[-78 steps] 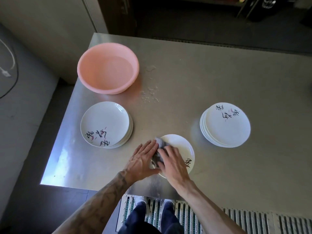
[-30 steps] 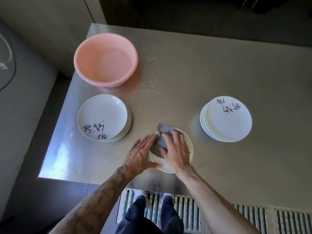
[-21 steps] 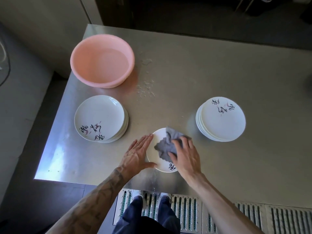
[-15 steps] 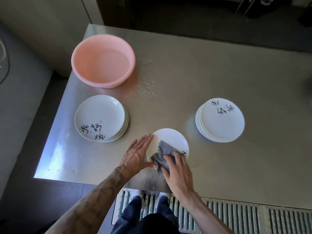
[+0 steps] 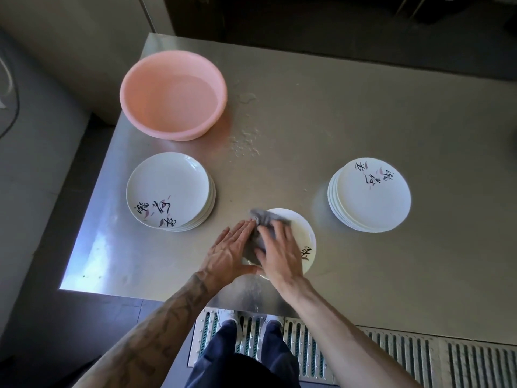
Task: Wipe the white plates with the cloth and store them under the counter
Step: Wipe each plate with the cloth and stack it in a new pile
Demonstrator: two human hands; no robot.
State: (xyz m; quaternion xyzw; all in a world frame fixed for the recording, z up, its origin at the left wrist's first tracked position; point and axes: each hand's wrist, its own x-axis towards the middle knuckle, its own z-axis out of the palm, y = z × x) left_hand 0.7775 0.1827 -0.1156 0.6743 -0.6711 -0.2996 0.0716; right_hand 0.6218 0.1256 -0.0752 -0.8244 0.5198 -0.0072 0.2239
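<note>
Overhead view from the head camera of a brushed stainless-steel table (image 5: 363, 113). Near the front edge lies a single round white plate with black brush lettering (image 5: 300, 236), flat on the metal. The right hand (image 5: 281, 252) lies palm down across this plate, fingers spread and pointing away from the body, pressing a crumpled grey cloth (image 5: 263, 219) against the plate's far-left part; its grip is flat and broad, the cloth pinned under the fingers rather than pinched. The left hand (image 5: 228, 254) rests palm down at the plate's left rim, fingers straight and close together, thumb reaching toward the near rim; its grip is wide and encloses nothing. Both forearms enter from the lower edge and converge on the plate; the left forearm bears dark tattoo markings.

To the left stands a stack of white lettered plates (image 5: 169, 190), and to the right, well apart, a second stack of white lettered plates (image 5: 370, 196). Behind the left stack sits a round pink plastic basin (image 5: 173, 95) holding clear water. Scattered water droplets (image 5: 243, 141) lie on the table beside the basin.
</note>
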